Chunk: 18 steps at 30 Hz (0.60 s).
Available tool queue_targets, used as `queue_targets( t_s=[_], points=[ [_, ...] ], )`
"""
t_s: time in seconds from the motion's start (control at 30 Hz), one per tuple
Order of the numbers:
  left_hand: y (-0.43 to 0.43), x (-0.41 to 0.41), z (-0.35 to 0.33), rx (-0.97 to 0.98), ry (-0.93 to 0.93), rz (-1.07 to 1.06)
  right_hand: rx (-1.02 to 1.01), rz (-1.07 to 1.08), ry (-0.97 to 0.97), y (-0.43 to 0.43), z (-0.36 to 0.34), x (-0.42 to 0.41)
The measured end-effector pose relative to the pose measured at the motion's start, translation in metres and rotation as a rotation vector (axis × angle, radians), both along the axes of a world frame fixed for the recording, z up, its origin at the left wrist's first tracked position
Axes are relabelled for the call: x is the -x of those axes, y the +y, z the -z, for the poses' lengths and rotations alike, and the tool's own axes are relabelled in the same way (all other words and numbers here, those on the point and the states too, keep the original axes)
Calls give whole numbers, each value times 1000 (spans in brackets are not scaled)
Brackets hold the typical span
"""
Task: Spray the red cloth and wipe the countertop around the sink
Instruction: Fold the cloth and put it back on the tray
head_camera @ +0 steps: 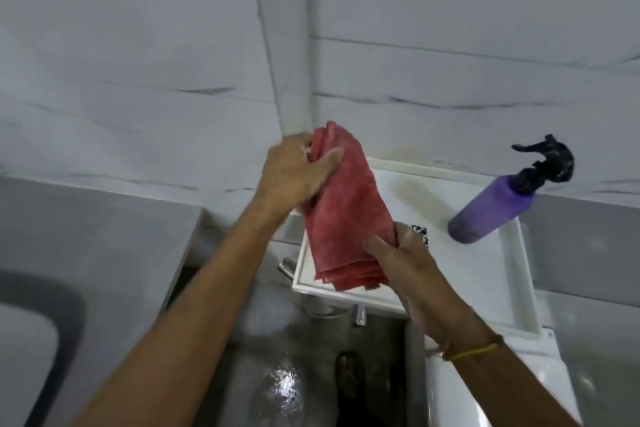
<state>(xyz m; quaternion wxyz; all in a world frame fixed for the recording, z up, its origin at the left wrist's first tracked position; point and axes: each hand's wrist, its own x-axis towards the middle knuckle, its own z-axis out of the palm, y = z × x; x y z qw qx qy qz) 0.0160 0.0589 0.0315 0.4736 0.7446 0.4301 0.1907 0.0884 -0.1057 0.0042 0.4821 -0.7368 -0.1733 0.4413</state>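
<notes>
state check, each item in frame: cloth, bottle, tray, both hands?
red cloth: folded in layers, held in the air by both hands above the tray
left hand: shut on the cloth's top end
right hand: shut on the cloth's lower end
purple spray bottle: standing on the tray, untouched, black trigger head on
white tray: bears the bottle; the cloth does not rest on it

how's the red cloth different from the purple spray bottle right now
The red cloth is held in the air, with the left hand at its top and the right hand at its bottom; the purple spray bottle stands untouched on the white tray. The cloth is soft and folded into layers, while the bottle is rigid, with a dark trigger head. Both are over the tray.
</notes>
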Motion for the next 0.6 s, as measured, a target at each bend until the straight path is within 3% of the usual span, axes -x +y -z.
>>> queue_targets(
  t_s=[0.13,0.2,0.4,0.5,0.6],
  points=[
    [-20,-36,55,-105,374,268,195,-59,-221,1,39,-14],
    [-23,-44,75,-178,531,253,254,-49,-258,-3,51,-13],
    [-12,-57,82,-248,463,197,268,10,-315,-2,61,-1],
    [-13,-53,80,-241,567,273,353,-16,-302,3,58,5],
    [-14,-53,63,-403,737,326,450,-88,-568,0,50,6]
  ],
)
